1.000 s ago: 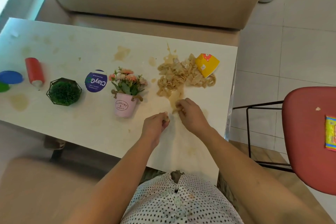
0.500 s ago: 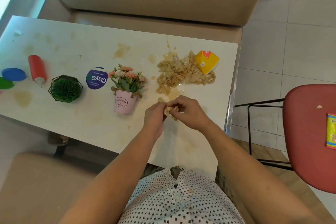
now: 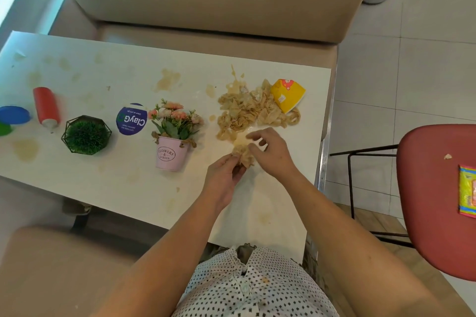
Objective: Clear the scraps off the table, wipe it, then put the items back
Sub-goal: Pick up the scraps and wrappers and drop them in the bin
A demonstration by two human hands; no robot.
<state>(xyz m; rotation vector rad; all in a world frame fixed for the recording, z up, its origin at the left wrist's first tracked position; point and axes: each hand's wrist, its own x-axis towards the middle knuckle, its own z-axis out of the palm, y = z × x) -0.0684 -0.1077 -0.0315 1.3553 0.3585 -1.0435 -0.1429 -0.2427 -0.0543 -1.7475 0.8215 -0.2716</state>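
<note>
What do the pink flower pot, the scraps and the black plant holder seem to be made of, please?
The pink flower pot is probably painted metal with a smooth satin finish: thin rim, rope handles. The scraps are likely wet tissue paper, matte and tan-stained: soft crumpled folds. The black plant holder is a thin wire frame, probably metal, matte: open geometric bars.
</note>
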